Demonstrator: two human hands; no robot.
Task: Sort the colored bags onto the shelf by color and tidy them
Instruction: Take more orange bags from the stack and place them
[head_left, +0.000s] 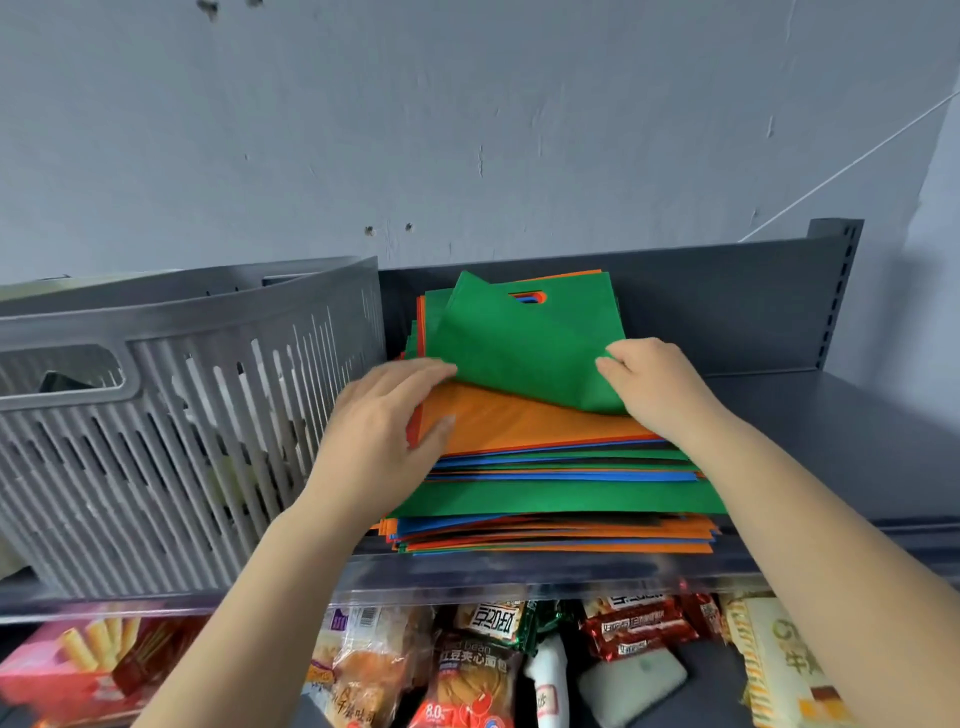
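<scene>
A tall mixed stack of flat bags (561, 483) in green, orange, blue and red lies on the dark grey shelf (831, 431). The top green bag (524, 343), with a cut-out handle at its far end, is lifted at its near edge. My right hand (654, 384) pinches that bag's near right corner. My left hand (384, 415) holds its near left corner, thumb resting on the orange bag (530, 421) directly beneath.
A grey slatted plastic basket (171, 415) stands on the shelf just left of the stack. The shelf's back panel (727, 301) rises behind, with bare shelf to the right. Packaged snacks (478, 665) fill the lower shelf below.
</scene>
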